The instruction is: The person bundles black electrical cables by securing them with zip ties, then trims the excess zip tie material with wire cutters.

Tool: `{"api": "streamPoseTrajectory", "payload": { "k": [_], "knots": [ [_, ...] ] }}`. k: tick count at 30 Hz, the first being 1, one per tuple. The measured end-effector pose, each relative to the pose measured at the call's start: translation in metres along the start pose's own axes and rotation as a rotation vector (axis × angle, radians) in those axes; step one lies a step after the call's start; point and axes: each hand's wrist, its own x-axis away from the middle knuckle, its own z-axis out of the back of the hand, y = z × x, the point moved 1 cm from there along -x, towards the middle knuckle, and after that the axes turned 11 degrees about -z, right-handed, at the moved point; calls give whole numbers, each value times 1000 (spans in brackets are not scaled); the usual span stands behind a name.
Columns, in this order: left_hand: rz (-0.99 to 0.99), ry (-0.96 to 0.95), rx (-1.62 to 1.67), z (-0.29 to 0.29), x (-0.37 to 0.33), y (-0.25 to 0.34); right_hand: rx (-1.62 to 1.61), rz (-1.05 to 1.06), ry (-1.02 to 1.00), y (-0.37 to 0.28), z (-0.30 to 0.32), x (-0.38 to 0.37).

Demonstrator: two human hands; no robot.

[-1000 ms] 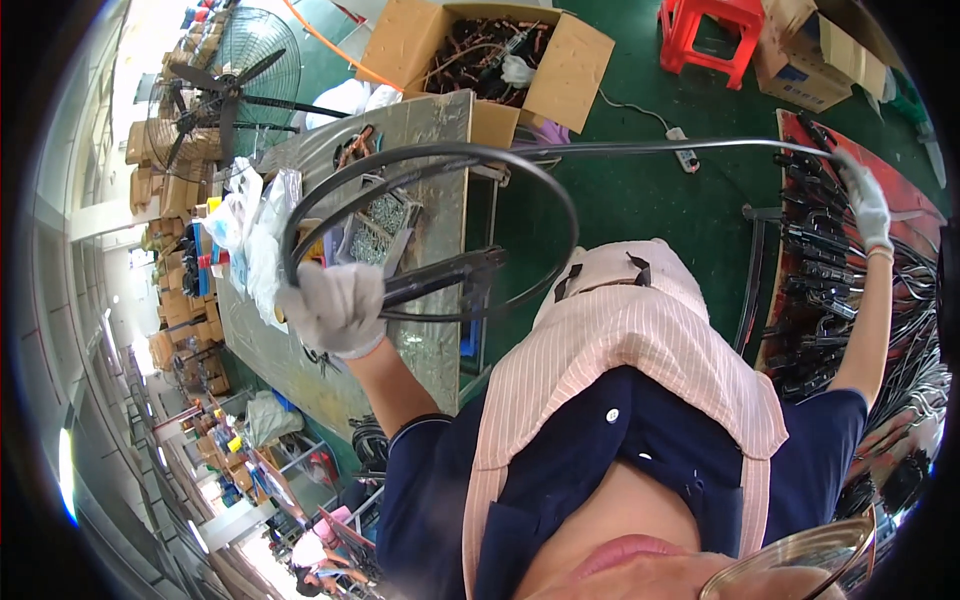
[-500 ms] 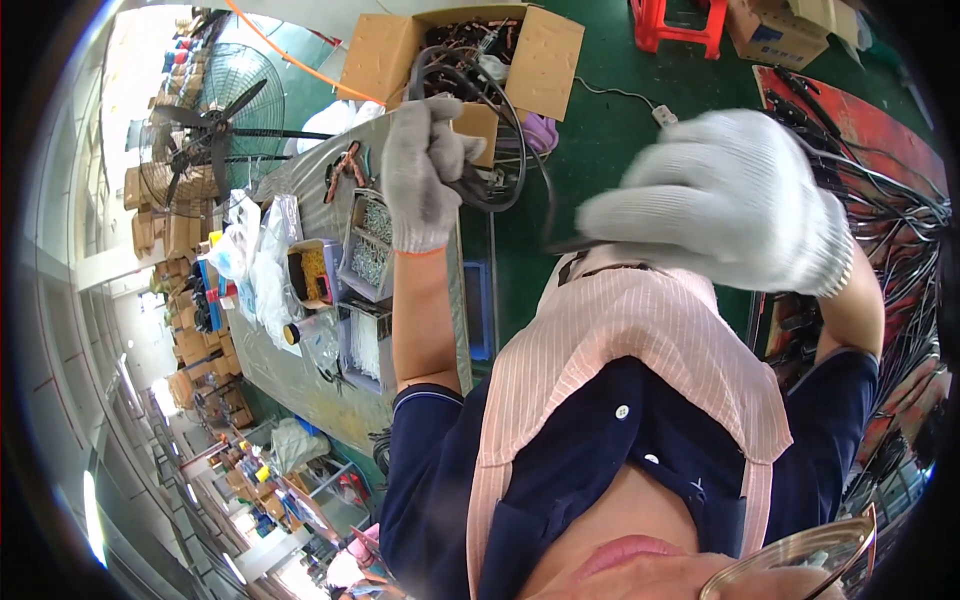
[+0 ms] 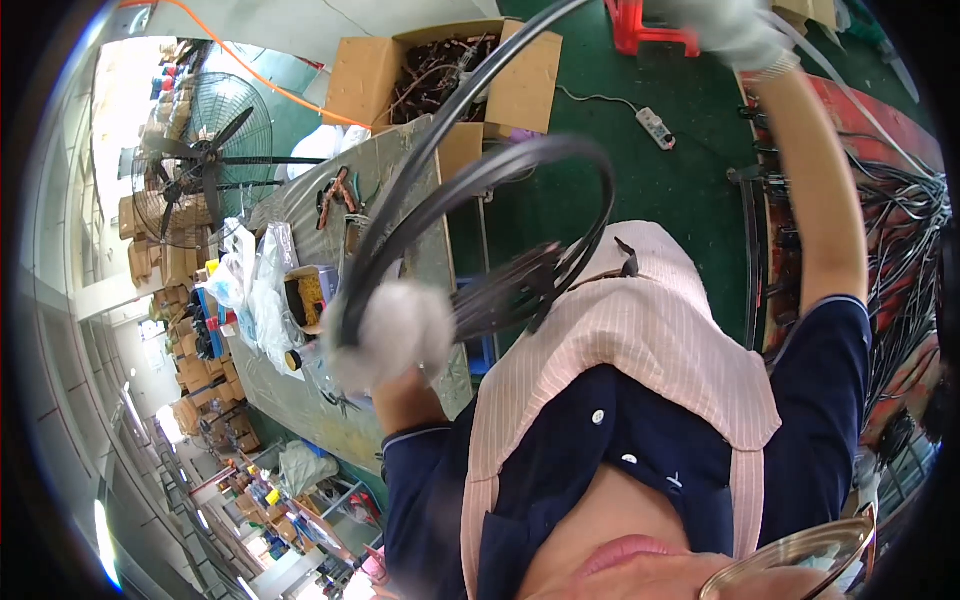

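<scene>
My left hand (image 3: 392, 338), in a white knit glove and blurred, is closed around a loose coil of black cable (image 3: 560, 150). Loops of it rise above the glove and hang to its right, in front of my pink striped apron (image 3: 620, 300). One length runs up past the top edge of the picture. High at the upper right, my gloved right hand (image 3: 735, 30) is stretched far out on a raised arm, beside the red stool. Motion smears its fingers and part of it is cut off, so whether it holds anything does not show.
A table (image 3: 270, 375) on the left bears bins, plastic bags and copper-coloured clamps (image 3: 338, 197). Beyond it stand an open carton (image 3: 360, 75) of clamps and cables and a large fan (image 3: 205, 155). A power strip (image 3: 655, 128) lies on the green floor. Bundled cables (image 3: 910, 240) hang over a red rack at right.
My left hand has come down and closer with the cable coil, which now looms larger. From above the apron, my right hand has swung up and away to the upper right.
</scene>
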Motion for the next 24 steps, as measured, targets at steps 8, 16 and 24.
{"api": "streamPoseTrajectory", "payload": {
  "k": [8, 16, 24],
  "knots": [
    [-215, -63, 147, 33, -3, 34, -207, -497, -460, 88, -19, 196],
    [122, 315, -533, 13, -60, -36, -281, 171, -270, -107, 38, 82],
    [362, 129, -175, 2, -55, -56, -494, 316, 189, -137, -15, 14]
  ]
}}
